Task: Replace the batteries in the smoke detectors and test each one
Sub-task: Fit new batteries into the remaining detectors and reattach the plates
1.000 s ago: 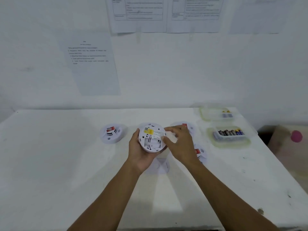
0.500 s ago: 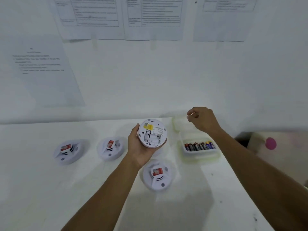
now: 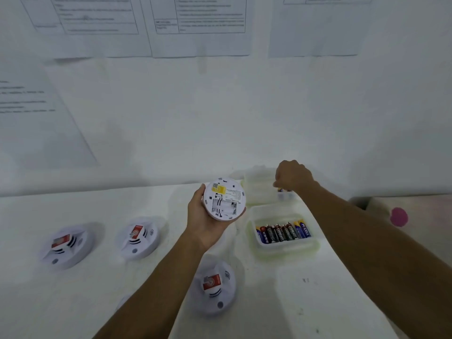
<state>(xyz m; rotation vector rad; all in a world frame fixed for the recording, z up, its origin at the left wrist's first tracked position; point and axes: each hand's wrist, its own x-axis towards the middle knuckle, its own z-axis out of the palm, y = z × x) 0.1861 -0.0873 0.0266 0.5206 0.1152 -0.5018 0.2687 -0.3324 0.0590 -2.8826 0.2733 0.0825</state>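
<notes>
Materials and surface finishes on the white work table.

The held smoke detector was of smooth white moulded plastic, matt, with a glossy yellow paper sticker on its back. Three more detectors lying on the table showed the same white plastic with a slight sheen, each bearing a red-and-white label. The batteries had glossy printed jackets, black, red and blue, and lay in a translucent, faintly yellowish plastic tray; a second tray looked alike. The table top was matt white, scuffed with small dark marks. Matt printed paper sheets hung on the dull painted wall.
</notes>
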